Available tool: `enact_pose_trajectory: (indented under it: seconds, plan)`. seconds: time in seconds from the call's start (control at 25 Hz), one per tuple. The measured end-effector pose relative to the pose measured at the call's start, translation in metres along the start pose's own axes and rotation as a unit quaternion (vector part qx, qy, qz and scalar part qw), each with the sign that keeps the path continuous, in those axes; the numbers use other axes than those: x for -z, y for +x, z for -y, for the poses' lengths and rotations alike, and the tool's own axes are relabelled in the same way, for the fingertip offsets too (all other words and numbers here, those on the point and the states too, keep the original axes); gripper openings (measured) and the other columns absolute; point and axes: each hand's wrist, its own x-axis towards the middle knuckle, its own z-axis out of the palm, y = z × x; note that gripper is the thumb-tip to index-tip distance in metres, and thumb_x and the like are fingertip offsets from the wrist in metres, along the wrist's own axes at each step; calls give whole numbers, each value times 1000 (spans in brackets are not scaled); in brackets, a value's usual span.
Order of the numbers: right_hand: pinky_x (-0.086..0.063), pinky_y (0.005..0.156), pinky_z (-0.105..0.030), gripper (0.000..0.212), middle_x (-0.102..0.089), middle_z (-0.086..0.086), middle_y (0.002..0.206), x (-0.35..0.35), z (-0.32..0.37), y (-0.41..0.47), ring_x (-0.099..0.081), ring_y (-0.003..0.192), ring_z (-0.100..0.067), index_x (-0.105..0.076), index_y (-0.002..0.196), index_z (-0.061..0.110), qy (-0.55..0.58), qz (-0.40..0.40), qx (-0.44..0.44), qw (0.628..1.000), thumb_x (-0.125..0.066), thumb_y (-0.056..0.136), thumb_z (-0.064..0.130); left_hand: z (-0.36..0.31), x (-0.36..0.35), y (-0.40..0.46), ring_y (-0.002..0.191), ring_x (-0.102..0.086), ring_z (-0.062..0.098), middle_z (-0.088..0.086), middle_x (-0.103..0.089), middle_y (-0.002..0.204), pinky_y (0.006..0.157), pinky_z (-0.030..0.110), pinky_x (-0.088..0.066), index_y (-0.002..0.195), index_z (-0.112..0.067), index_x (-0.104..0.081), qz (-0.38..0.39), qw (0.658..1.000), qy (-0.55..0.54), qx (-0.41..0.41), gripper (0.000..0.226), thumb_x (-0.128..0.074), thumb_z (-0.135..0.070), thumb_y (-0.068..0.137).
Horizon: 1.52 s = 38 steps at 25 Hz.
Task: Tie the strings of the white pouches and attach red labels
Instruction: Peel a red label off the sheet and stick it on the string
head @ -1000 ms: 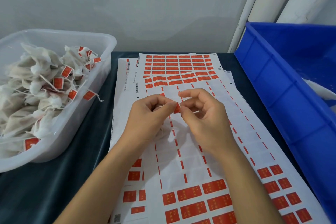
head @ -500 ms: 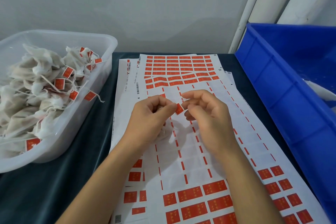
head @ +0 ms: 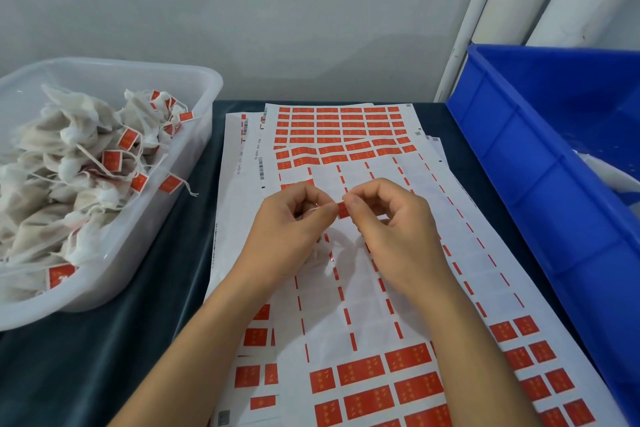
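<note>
A small red label (head: 343, 210) sits between the fingertips of both hands, above the label sheets (head: 363, 288). My left hand (head: 294, 229) pinches the string at the label's left edge, its fingers curled. My right hand (head: 391, 229) pinches the label with thumb and forefinger. A white pouch (head: 320, 253) lies mostly hidden under my left hand; only a crumpled bit shows. Sheets of red labels, many peeled off, cover the dark table.
A clear plastic tub (head: 166, 204) at the left holds several tied white pouches with red labels. A blue crate (head: 540, 184) stands along the right side. White pipes (head: 491, 10) rise behind it. The dark tablecloth (head: 104, 357) shows at lower left.
Both hands stay together over the sheets. The label, first edge-on between the fingertips, now shows its flat red face between the two thumbs.
</note>
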Motion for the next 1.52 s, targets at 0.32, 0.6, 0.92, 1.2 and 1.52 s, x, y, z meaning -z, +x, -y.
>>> enact_pose_trajectory:
  seconds: [0.32, 0.6, 0.92, 1.2, 1.52]
  plan:
    - [-47, 73, -3, 9, -71, 21, 89, 0, -1, -1, -65, 95, 2, -70, 92, 32, 5, 19, -5, 1000, -65, 99, 29, 2, 0, -1, 59, -54, 17, 14, -60, 69, 56, 20, -50, 79, -27, -73, -12, 998, 21, -51, 20, -68, -13, 93]
    - [-54, 76, -16, 10, -71, 16, 90, 0, -2, -2, -67, 94, -4, -69, 92, 30, 22, 29, -13, 999, -63, 100, 29, 1, -1, -3, 74, -62, 31, 9, -67, 76, 65, 27, -55, 80, -27, -72, -10, 999, 2, -51, 18, -69, -15, 93]
    - [-52, 75, -10, 12, -69, 17, 89, -2, -3, -3, -67, 94, -5, -66, 91, 31, 2, 40, 21, 999, -62, 101, 27, 3, -1, -3, 54, -48, 15, 15, -48, 59, 56, 15, -47, 81, -19, -72, 6, 998, 8, -64, 18, -65, -9, 94]
    - [-49, 73, -5, 9, -71, 20, 91, 0, -3, -1, -65, 95, 1, -68, 94, 33, 16, 24, 5, 1000, -63, 101, 32, 5, -1, -1, 65, -63, 9, -2, -71, 74, 63, 17, -54, 82, -25, -75, -8, 998, -7, -64, 15, -70, -20, 96]
    - [-52, 76, -9, 11, -68, 21, 88, -3, -3, -5, -66, 94, -4, -66, 91, 31, 9, 33, 59, 998, -62, 101, 28, 9, 0, -6, 51, -48, 13, -2, -52, 55, 53, 19, -47, 83, -21, -71, -3, 996, -16, -86, 13, -66, -19, 95]
